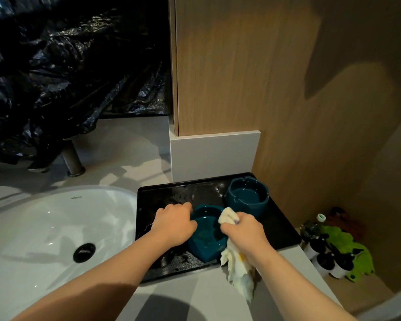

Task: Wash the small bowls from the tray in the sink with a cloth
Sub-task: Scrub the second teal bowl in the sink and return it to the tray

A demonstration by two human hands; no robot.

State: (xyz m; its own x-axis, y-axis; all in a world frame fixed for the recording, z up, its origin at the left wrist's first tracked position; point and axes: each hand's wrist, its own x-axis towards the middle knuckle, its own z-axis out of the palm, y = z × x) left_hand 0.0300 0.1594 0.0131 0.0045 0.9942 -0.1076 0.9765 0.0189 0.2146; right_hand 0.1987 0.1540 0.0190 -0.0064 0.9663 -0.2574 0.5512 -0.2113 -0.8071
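A black tray (280,230) lies on the counter to the right of the white sink (44,223). Two small teal bowls stand on it. My left hand (174,222) grips the left rim of the near bowl (206,239). My right hand (243,232) holds a pale cloth (236,272) at that bowl's right rim; a bunch of cloth sticks up above my fist and the rest hangs down over the tray's front edge. The far bowl (247,196) stands untouched at the tray's back right corner.
The sink's drain (84,252) is dark and round. A metal tap base (73,162) stands behind the sink under black plastic sheeting (67,66). A wooden panel (241,66) rises behind the tray. Below the counter at right are small bottles (320,256) and a green toy (350,253).
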